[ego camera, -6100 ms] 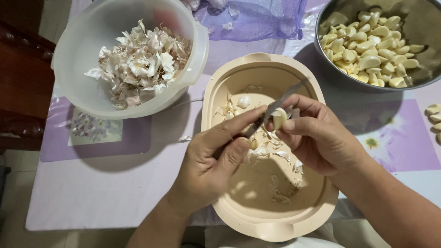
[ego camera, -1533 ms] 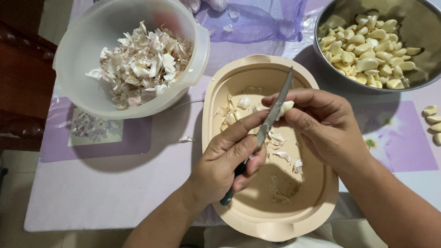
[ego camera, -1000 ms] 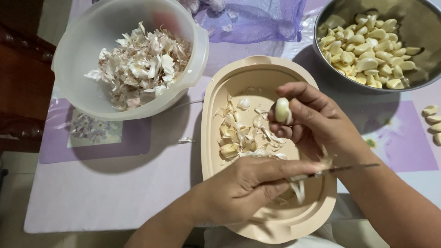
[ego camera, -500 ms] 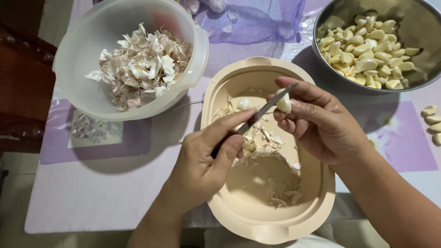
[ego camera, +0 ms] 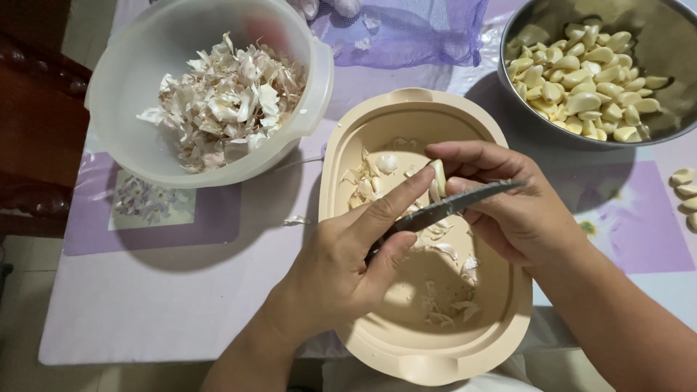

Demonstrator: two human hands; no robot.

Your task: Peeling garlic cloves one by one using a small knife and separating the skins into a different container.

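— Beige tray (ego camera: 377,120) under your hands?

— Yes. My right hand (ego camera: 519,214) pinches a garlic clove (ego camera: 438,178) above it; my left hand (ego camera: 341,265) is clenched on the knife (ego camera: 450,206), forefinger touching the clove.

— And the bowls?

— Skins in the white bowl (ego camera: 138,94), peeled cloves in the steel bowl (ego camera: 653,36).

Two hands, left hand (ego camera: 341,272) and right hand (ego camera: 519,210), one knife (ego camera: 450,207), one garlic clove (ego camera: 438,178) between them, three bowls at twelve, eleven and two o'clock, one purple mesh bag (ego camera: 406,29), three loose cloves (ego camera: 686,192) at three o'clock
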